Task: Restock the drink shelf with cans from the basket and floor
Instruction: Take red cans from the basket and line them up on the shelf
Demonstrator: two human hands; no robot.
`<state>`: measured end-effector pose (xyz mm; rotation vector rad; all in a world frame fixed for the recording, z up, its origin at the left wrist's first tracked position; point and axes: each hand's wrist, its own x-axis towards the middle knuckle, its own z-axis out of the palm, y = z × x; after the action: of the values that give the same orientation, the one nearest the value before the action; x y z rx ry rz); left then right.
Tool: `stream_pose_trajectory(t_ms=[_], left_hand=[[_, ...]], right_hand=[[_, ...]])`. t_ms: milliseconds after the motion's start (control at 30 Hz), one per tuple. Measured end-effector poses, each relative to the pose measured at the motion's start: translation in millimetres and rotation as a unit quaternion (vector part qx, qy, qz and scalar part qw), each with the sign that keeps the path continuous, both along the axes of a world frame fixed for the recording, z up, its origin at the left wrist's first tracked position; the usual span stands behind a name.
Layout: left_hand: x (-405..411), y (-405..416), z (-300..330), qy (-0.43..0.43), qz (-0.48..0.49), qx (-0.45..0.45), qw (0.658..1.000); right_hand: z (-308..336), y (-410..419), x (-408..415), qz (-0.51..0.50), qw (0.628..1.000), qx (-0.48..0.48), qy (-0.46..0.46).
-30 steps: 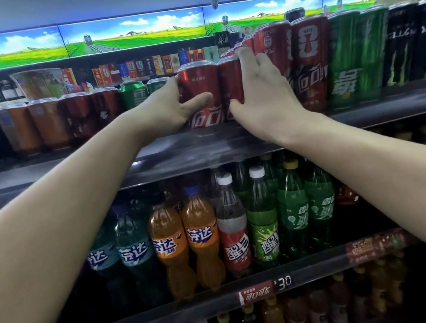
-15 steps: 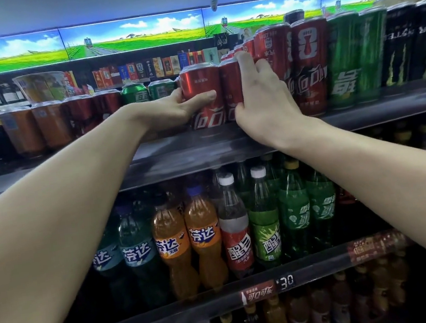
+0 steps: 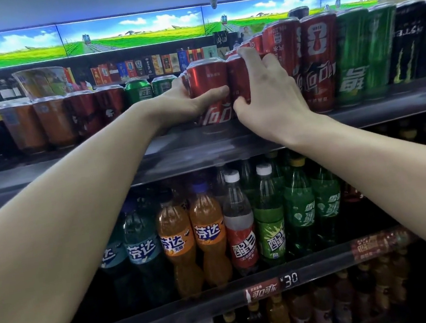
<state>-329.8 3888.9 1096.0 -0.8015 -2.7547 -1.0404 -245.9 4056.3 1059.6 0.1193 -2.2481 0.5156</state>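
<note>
- The left hand [image 3: 185,105] gripped a red can [image 3: 208,80] standing on the top shelf [image 3: 231,142], thumb across its front, fingers wrapped behind its left side.
- A second red can [image 3: 236,79] stood touching the first on its right, between the two thumbs.
- The right hand [image 3: 271,99] clasped that second can, fingers [image 3: 249,53] curled over its top.
- Just right of those fingers stood tall red cans [image 3: 320,60], then green cans [image 3: 352,56].
</note>
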Motion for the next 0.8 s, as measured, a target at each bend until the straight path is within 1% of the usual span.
stream_pose_trajectory(t_ms=[67, 133, 267, 467, 667, 800], left_hand=[[6.4, -6.9, 0.8, -0.008, -0.008, -0.031, 0.999], [12.9, -14.1, -1.2, 0.008, -0.003, -0.049, 0.999], [12.7, -18.9, -6.0, 0.042, -0.002, -0.034, 0.999], [10.7, -7.8, -8.0, 0.068, 0.013, -0.056, 0.996], [13.8, -9.1, -8.8, 0.127, 0.034, -0.011, 0.991], [17.4, -11.5, -7.2, 0.121, 0.029, -0.023, 0.992]], right_hand=[[-0.2, 0.5, 0.5, 0.001, 1.000, -0.001, -0.001], [0.0, 0.3, -0.3, 0.001, 1.000, 0.001, -0.002], [0.4, -1.1, -3.5, -0.004, 1.000, -0.001, -0.002], [-2.0, 0.2, -7.9, -0.026, 0.999, 0.017, 0.009], [0.5, 2.2, -5.1, -0.044, 0.999, 0.024, 0.004], [0.9, 0.0, -1.2, -0.051, 0.998, 0.026, -0.011]])
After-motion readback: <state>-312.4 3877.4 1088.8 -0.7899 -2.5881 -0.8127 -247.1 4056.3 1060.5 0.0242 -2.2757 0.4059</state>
